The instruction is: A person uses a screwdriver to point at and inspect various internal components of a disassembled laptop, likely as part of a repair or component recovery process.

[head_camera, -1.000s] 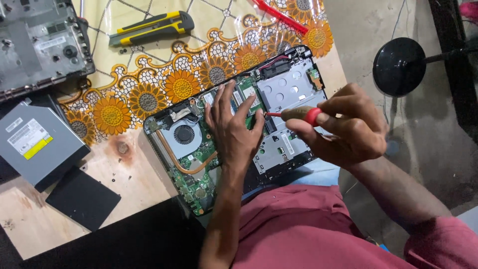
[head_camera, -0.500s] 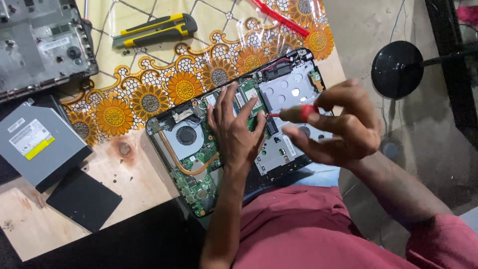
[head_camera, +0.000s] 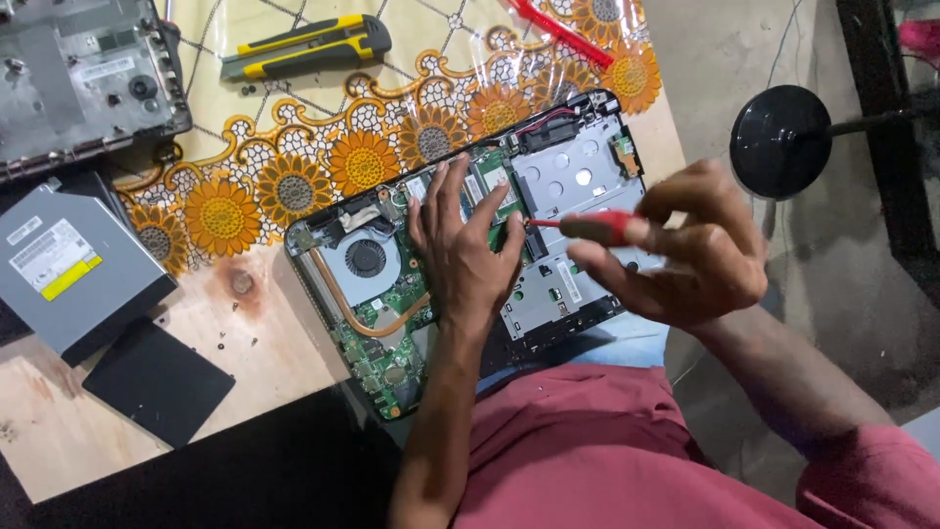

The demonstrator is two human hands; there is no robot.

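— Which way does the tool point from where you sit?

— I see the red-handled slim screwdriver (head_camera: 587, 226) lying nearly level; its long axis runs across the opened black laptop base (head_camera: 470, 255) from right to left; the metal tip points left, at a spot on the green circuit board (head_camera: 392, 304) just beside my left hand (head_camera: 465, 260); the handle end sits in my right hand (head_camera: 685, 250).

— And the fingers?

— On the right hand the fingers (head_camera: 627, 279) are pressed together around the red handle, pinching it with the thumb on top; the shaft sticks out past them to the left. The left hand lies flat, fingers (head_camera: 446, 201) spread over the middle of the board, palm down, touching it; the screwdriver tip comes in just by its outermost finger.

— What sits inside the laptop shell?

— A round grey cooling fan (head_camera: 364, 260) at the left, a copper heat pipe (head_camera: 367, 318) curving below it, and a silver perforated metal plate (head_camera: 578, 171) at the right; the shell lies tilted on the desk (head_camera: 117, 411), partly on a sunflower-patterned plastic cloth (head_camera: 294, 186).

— Anything else nearby?

— A grey flat optical drive (head_camera: 73, 269) and a black square cover panel (head_camera: 157, 377) well to the left; a yellow and black utility knife (head_camera: 304, 47) near the top.
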